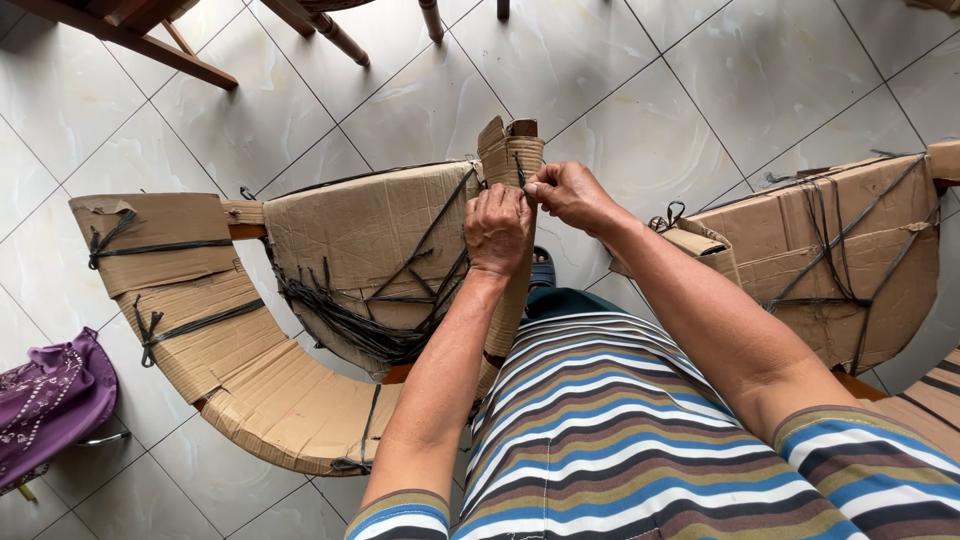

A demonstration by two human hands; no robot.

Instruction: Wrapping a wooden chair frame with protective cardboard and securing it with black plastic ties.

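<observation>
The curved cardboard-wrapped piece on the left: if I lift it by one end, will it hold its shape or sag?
The curved cardboard-wrapped piece probably holds its arc: bare wood shows at gaps in the wrap, suggesting a rigid core. The cardboard itself looks loose and torn near the upper end, so it may shift or crumple under a grip. The black plastic straps could slide if pulled.

Second cardboard-wrapped piece (pixel 840 260) cut by right edge — purple bag (pixel 45 400) cut by left edge.

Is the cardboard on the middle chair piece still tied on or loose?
Tied on: black straps cross the cardboard wrapping, and both hands work the strap at its top.
</observation>
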